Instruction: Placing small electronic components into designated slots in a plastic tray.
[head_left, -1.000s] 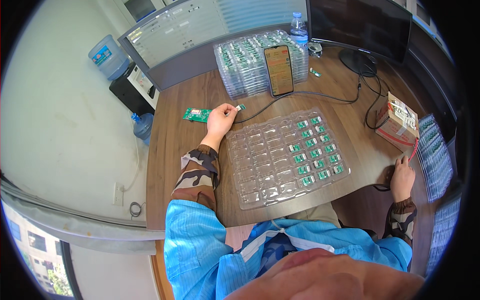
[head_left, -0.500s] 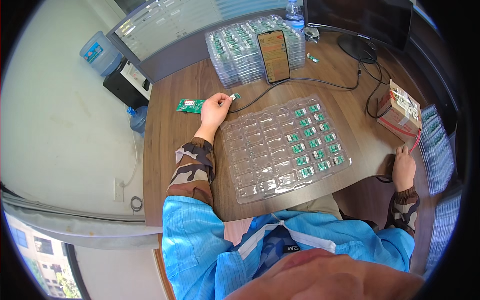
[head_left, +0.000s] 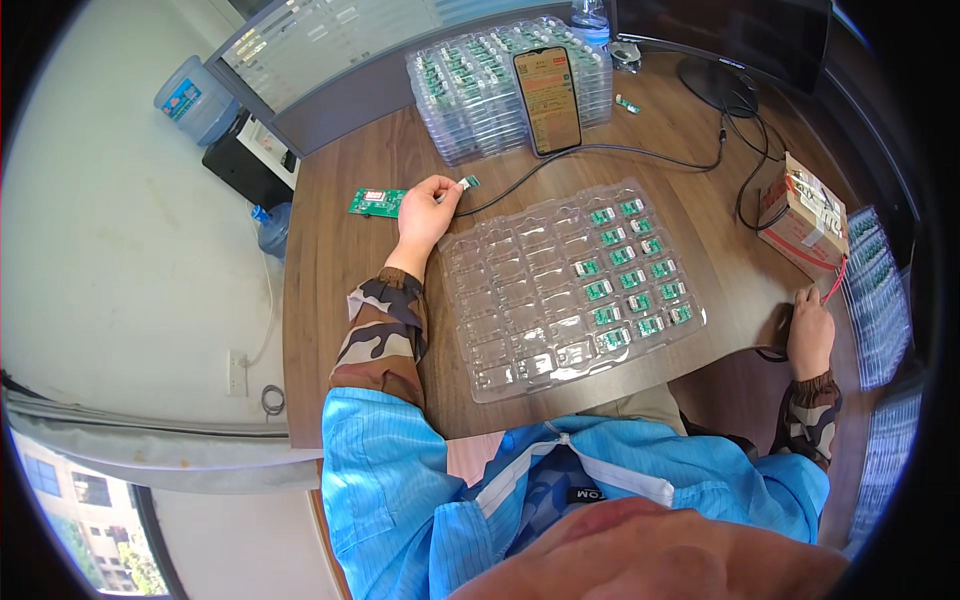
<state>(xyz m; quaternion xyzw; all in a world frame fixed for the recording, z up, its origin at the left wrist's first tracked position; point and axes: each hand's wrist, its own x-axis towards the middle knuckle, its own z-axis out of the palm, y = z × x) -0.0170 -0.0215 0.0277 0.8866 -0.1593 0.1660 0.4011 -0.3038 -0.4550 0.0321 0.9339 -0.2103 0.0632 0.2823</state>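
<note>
My left hand (head_left: 424,218) is closed in a pinch on a small green circuit board (head_left: 470,183) with a white connector. It lies over the right end of a larger green circuit board (head_left: 375,202) bearing a small display, whose covered end I cannot see. A black cable (head_left: 510,190) leads away beside the fingers. Toward the front lies a clear plastic tray (head_left: 515,345), its right-hand pockets holding several small green boards (head_left: 627,280). At the table's right edge my right hand (head_left: 810,335) is closed beside red wires (head_left: 838,280); what its fingers hold is hidden.
Stacked clear trays of boards (head_left: 470,110) stand at the back, a phone (head_left: 548,102) leaning on them. A loose board (head_left: 627,104), bottle (head_left: 590,25) and monitor (head_left: 720,45) are behind. A cardboard box (head_left: 800,225) sits at right, with more trays (head_left: 875,300) beyond.
The view has shifted slightly. My left hand keeps its pinch on the small board with barely any movement, and my right hand stays by the red wires.
</note>
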